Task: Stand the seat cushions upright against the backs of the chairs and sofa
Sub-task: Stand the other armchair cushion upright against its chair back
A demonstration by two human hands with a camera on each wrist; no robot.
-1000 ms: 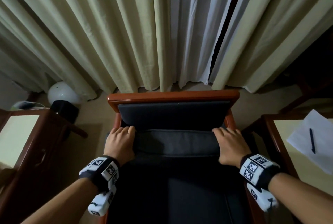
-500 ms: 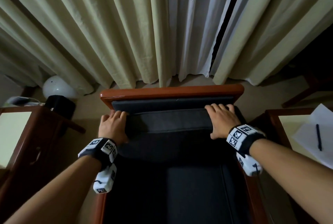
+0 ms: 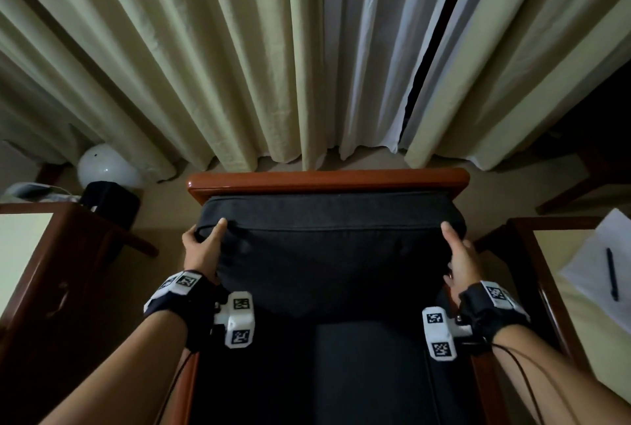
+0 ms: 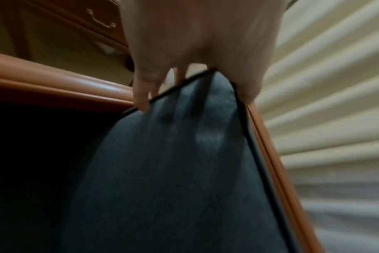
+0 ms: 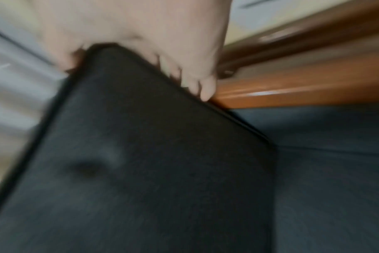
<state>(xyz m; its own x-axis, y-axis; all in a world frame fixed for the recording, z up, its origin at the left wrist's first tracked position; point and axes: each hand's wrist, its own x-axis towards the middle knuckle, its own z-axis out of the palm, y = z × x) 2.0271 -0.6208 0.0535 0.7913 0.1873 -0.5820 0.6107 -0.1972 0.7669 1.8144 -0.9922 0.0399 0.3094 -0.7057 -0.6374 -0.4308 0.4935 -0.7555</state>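
A dark grey seat cushion (image 3: 327,247) leans nearly upright against the back of a wooden armchair (image 3: 327,179), its top edge just under the red-brown top rail. My left hand (image 3: 205,247) grips its upper left corner, thumb on the front face. My right hand (image 3: 456,254) grips the upper right corner the same way. In the left wrist view the fingers (image 4: 143,95) curl over the piped edge of the cushion (image 4: 173,171). The blurred right wrist view shows my right hand's fingers (image 5: 206,90) wrapped round the cushion (image 5: 151,171) corner.
Cream curtains (image 3: 239,49) hang close behind the chair. A wooden side table (image 3: 51,254) stands left, with a white globe lamp (image 3: 106,170) behind it. Another table (image 3: 560,254) at the right carries paper (image 3: 601,264) and a pen (image 3: 612,272).
Both hands have lifted the cushion's front edge up and back, from low on the seat to just under the top rail. My hands shifted from lying on the edge to gripping its corners.
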